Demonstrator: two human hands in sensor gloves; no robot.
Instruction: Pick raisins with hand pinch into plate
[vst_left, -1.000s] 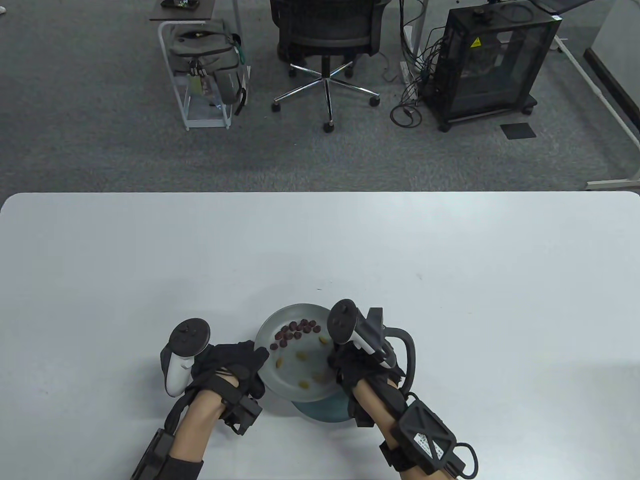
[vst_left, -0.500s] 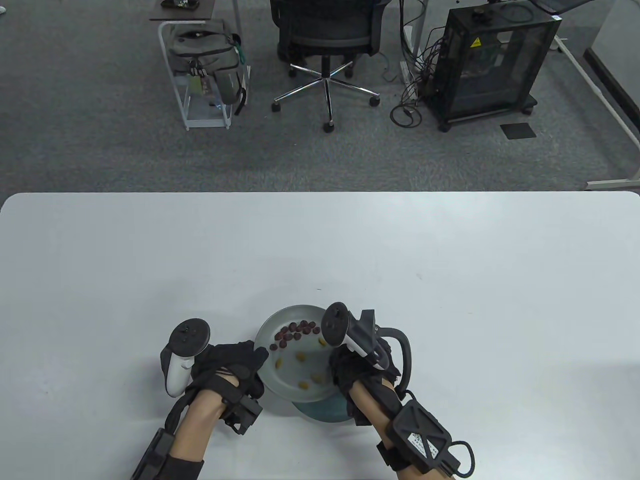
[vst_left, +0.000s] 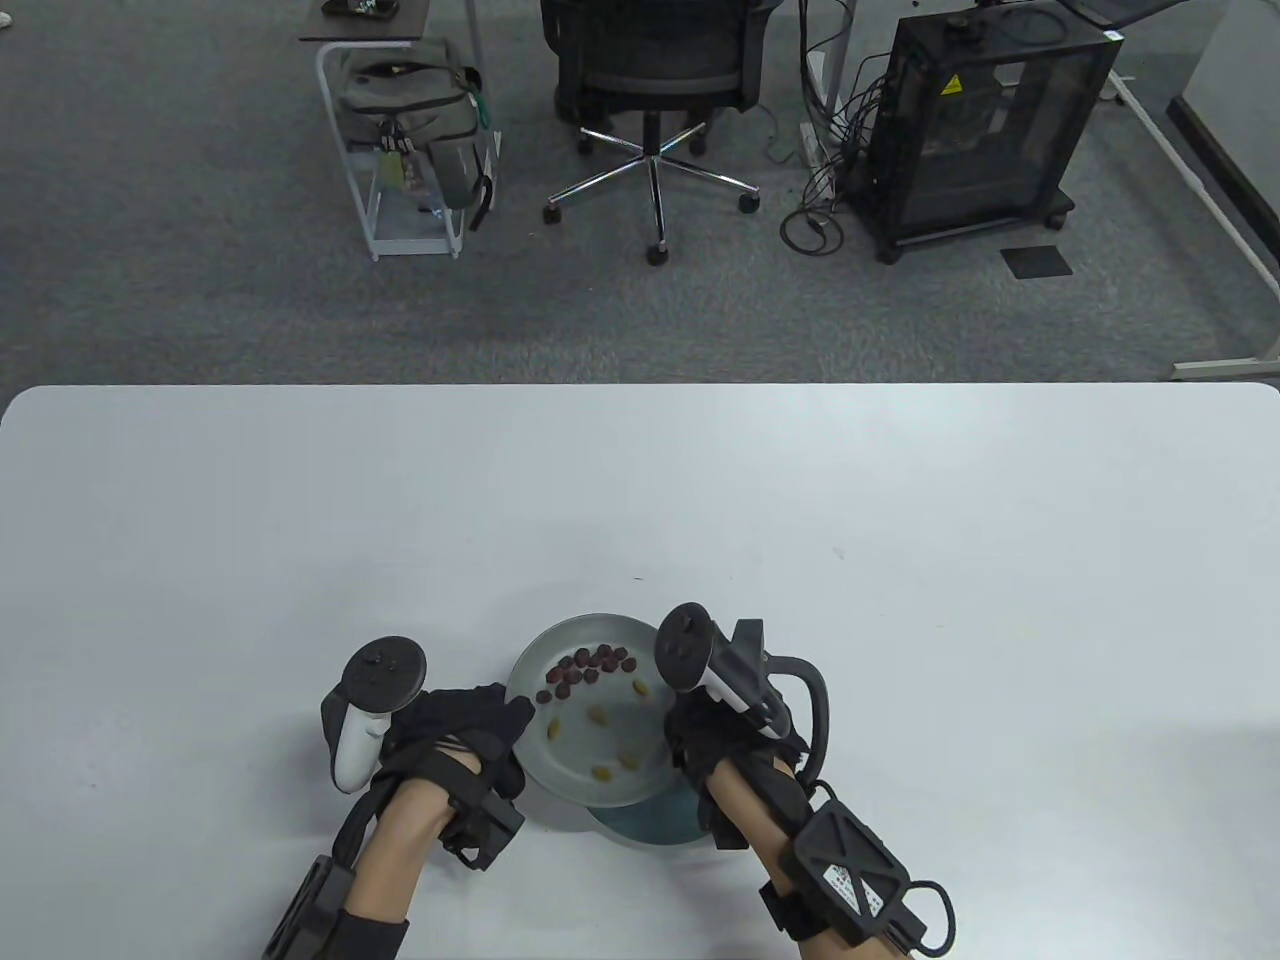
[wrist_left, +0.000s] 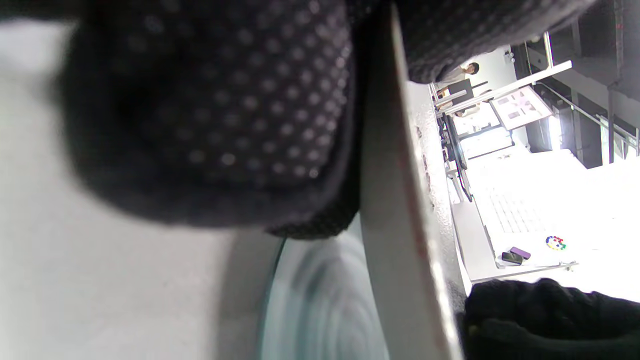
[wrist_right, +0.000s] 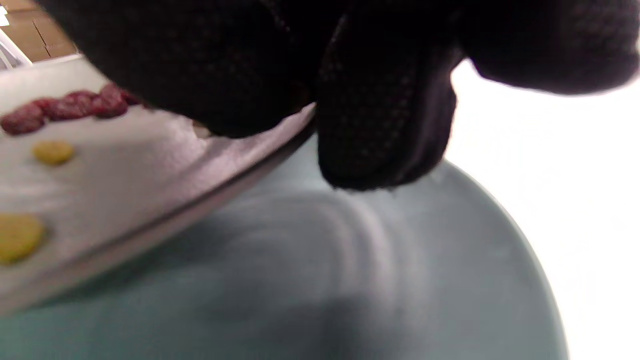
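A grey plate (vst_left: 580, 627) carries a cluster of dark red raisins (vst_left: 585, 668) and several yellow raisins (vst_left: 598, 715). It is held off the table, partly over a teal plate (vst_left: 650, 826) that lies beneath its near edge. My left hand (vst_left: 508, 722) grips the grey plate's left rim, and my right hand (vst_left: 684, 735) grips its right rim. In the left wrist view my gloved fingers (wrist_left: 210, 125) press against the plate's edge (wrist_left: 395, 225). In the right wrist view my fingers (wrist_right: 385, 125) clamp the rim (wrist_right: 240, 150) above the teal plate (wrist_right: 350, 280); red raisins (wrist_right: 65, 107) show at the left.
The white table (vst_left: 900, 520) stretches wide around the plates. Beyond its far edge stand an office chair (vst_left: 655, 70), a rack with a bag (vst_left: 415, 110) and a black cabinet (vst_left: 985, 120) on the carpet.
The grey plate has shifted slightly toward me with both hands still on its rims. My right hand swung a little left, then back. The raisins stayed on the plate.
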